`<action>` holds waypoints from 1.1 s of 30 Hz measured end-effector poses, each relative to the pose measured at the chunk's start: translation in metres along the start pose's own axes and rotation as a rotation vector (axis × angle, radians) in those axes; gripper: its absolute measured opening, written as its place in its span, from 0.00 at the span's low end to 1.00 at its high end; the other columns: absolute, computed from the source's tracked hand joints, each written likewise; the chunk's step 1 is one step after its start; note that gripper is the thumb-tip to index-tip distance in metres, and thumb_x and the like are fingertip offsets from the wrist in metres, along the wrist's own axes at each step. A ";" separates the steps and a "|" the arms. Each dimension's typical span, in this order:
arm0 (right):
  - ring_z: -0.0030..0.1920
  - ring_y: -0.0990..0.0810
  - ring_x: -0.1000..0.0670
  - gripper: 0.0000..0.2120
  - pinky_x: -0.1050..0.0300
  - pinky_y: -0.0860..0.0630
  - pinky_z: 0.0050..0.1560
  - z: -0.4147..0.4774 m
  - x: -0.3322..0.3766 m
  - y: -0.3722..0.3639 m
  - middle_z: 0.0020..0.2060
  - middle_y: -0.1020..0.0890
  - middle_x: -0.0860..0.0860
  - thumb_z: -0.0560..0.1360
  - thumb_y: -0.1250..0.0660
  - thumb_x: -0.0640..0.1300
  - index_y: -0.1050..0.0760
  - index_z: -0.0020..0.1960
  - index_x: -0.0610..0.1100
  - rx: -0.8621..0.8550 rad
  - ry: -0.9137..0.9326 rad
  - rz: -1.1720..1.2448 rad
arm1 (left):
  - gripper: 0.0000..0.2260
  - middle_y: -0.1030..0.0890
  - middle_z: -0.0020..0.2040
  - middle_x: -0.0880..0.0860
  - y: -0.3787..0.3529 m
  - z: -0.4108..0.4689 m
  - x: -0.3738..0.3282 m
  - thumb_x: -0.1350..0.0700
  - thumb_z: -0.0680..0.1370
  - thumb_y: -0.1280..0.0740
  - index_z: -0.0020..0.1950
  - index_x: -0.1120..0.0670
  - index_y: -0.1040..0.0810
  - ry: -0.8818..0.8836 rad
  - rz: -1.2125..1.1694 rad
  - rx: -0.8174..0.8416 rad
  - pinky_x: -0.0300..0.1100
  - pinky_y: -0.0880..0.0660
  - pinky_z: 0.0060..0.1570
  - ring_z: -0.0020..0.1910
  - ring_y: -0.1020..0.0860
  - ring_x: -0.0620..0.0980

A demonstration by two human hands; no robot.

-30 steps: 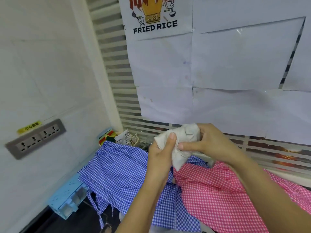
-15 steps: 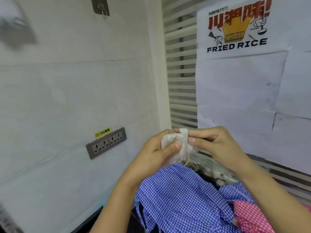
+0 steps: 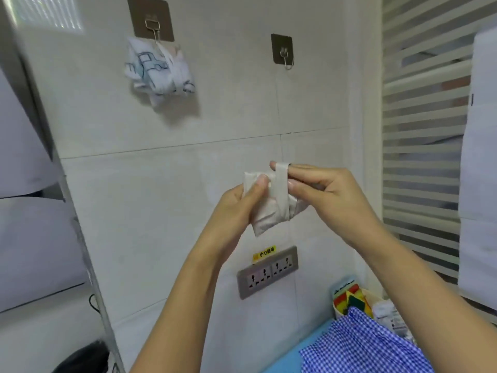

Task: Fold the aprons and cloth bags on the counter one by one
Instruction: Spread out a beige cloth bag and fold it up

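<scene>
Small white cloth bag [image 3: 265,212], aloft, folded into a bundle, strap [image 3: 281,189] looped round; blue-checked apron [image 3: 363,345] crumpled below.

— Bright enough?
— Yes, soft and even. The hanging cloth bag [image 3: 158,68] throws a faint shadow down and right on the tiled wall [image 3: 107,117].
— Sharp?
— Fairly, mid-frame. The left edge smears, and straight lines bow there.

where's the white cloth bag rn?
Head view, centre frame: the white cloth bag is held between the left hand and right hand, in front of the tiled wall, above the socket strip and below the empty wall hook.
</scene>
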State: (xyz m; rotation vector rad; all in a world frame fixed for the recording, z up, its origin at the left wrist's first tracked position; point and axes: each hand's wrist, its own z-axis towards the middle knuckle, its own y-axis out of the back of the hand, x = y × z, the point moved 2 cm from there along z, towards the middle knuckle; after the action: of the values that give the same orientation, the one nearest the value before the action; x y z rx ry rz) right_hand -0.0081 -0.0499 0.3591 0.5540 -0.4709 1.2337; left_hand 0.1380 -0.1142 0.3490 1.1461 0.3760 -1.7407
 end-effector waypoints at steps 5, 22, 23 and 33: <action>0.47 0.16 0.54 0.08 0.61 0.20 0.46 0.054 0.008 -0.021 0.44 0.14 0.50 0.74 0.32 0.37 0.17 0.51 0.41 -0.192 -0.001 0.062 | 0.17 0.17 0.46 0.46 0.025 0.016 -0.014 0.53 0.67 0.23 0.54 0.46 0.22 -0.150 0.094 -0.121 0.36 0.23 0.41 0.45 0.20 0.43; 0.42 0.18 0.37 0.12 0.45 0.22 0.38 0.189 0.057 -0.070 0.40 0.18 0.34 0.72 0.30 0.45 0.18 0.43 0.35 -0.246 0.330 -0.218 | 0.09 0.16 0.50 0.52 0.100 0.070 -0.100 0.59 0.78 0.34 0.57 0.52 0.20 -0.363 -0.005 -0.486 0.47 0.19 0.45 0.48 0.17 0.50; 0.39 0.18 0.40 0.13 0.48 0.23 0.37 0.205 0.066 -0.071 0.42 0.19 0.33 0.72 0.29 0.44 0.19 0.44 0.33 -0.188 0.283 -0.212 | 0.09 0.16 0.50 0.53 0.107 0.072 -0.110 0.59 0.78 0.35 0.58 0.54 0.20 -0.372 -0.017 -0.492 0.48 0.19 0.45 0.48 0.16 0.51; 0.20 0.41 0.54 0.18 0.66 0.46 0.21 0.290 0.109 -0.089 0.22 0.39 0.52 0.73 0.40 0.34 0.41 0.29 0.46 -0.030 0.021 -0.484 | 0.18 0.22 0.54 0.59 0.158 0.102 -0.150 0.64 0.75 0.37 0.65 0.61 0.33 -0.364 -0.036 -0.619 0.43 0.19 0.41 0.46 0.16 0.54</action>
State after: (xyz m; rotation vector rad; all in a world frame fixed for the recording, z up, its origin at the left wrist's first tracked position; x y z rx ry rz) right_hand 0.0958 -0.1713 0.6393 0.5868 -0.3115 0.7682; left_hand 0.2298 -0.1757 0.5631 0.3748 0.6512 -1.6500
